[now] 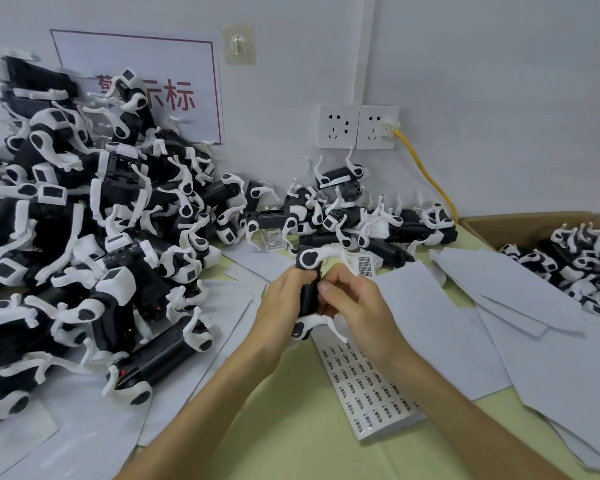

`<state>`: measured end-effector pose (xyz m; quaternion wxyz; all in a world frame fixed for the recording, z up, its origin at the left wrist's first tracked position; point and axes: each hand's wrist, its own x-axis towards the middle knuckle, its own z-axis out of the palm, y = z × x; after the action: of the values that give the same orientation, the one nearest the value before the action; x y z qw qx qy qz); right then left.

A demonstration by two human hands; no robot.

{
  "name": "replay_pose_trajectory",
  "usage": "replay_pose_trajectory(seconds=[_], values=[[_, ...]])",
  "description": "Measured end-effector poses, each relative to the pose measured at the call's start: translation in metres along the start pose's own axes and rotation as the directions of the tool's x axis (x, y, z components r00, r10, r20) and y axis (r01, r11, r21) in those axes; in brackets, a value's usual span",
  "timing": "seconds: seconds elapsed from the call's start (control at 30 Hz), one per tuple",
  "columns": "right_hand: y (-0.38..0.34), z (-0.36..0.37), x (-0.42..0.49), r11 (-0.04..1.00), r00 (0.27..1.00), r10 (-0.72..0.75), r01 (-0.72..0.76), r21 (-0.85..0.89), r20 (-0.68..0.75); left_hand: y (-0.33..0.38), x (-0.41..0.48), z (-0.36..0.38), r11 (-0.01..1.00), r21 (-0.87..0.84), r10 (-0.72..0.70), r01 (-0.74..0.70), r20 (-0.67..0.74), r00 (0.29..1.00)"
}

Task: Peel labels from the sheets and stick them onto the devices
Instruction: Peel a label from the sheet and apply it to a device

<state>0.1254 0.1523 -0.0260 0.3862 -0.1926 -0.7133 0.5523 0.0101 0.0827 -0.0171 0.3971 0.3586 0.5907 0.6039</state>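
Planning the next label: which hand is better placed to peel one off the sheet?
Right, probably. The label sheet lies just below the right hand, nearer than to the left hand, which wraps the device body and can steady it.

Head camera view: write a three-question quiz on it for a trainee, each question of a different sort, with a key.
1. True or false: the left hand and the right hand both hold the same device.
2. Multiple choice: where is the yellow cable plugged in? A. the right wall socket; B. the left wall socket; C. a device in the cardboard box.
3. Fill in: the big pile of devices lies on the person's ____ side.

Key: 1 true; 2 A; 3 left.
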Motion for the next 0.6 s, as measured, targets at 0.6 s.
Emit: replay_pose_trajectory(seconds=[0.6], values=[[-0.0002, -0.0079, 0.0053, 0.997, 0.981, 0.079, -0.076, 0.02, -0.177, -0.009, 0.0075, -0.0022, 0.977, -0.195, -0.061, 0.084, 0.12, 0.991]])
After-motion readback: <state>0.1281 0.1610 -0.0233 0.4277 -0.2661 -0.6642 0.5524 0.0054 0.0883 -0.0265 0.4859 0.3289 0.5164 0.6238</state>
